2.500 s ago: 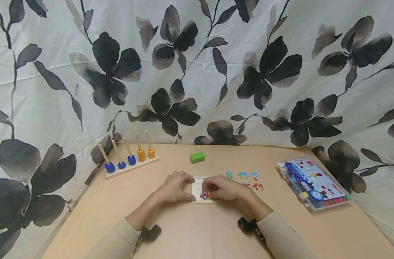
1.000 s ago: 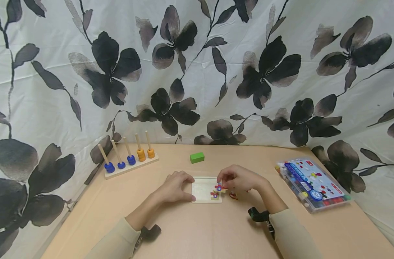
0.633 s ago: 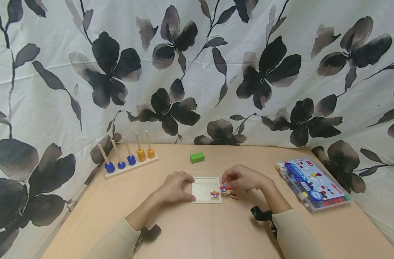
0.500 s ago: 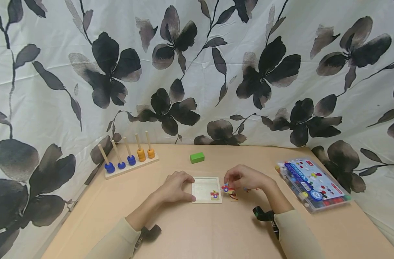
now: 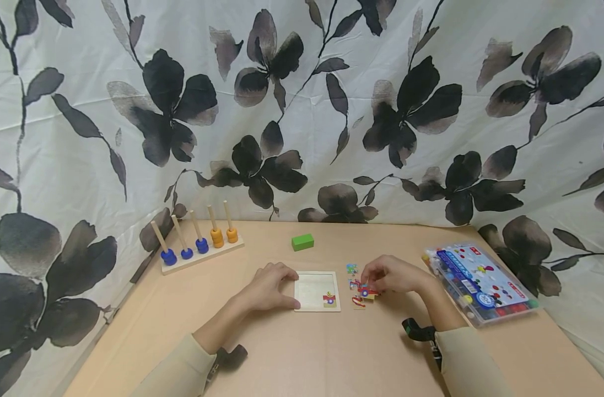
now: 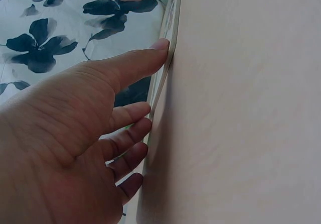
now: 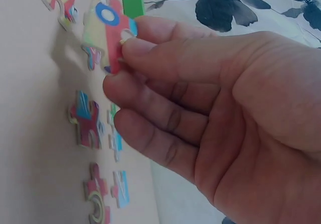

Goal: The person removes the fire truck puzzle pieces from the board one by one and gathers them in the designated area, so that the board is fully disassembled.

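Observation:
A shallow white wooden puzzle tray (image 5: 312,284) lies on the table, with one red and yellow puzzle piece (image 5: 329,300) in its near right corner. My left hand (image 5: 269,286) rests against the tray's left edge. In the left wrist view its thumb (image 6: 145,61) and fingertips touch the frame, fingers spread. Right of the tray, my right hand (image 5: 396,274) pinches a red and cream puzzle piece (image 7: 108,35) with a blue circle, between thumb and forefinger. Loose pieces lie near and below it, among them a green-blue piece (image 5: 351,268) and a red-white piece (image 5: 359,302).
A green block (image 5: 302,242) sits behind the tray. At the back left stands a peg stacker (image 5: 203,255) with blue and orange rings. On the right lies a clear plastic case (image 5: 480,284) of colourful parts. A floral cloth (image 5: 302,110) hangs behind the table.
From over the tray my right hand has moved right with its pinched piece, now above the loose pieces. One piece stays in the tray's corner. My left hand has not moved.

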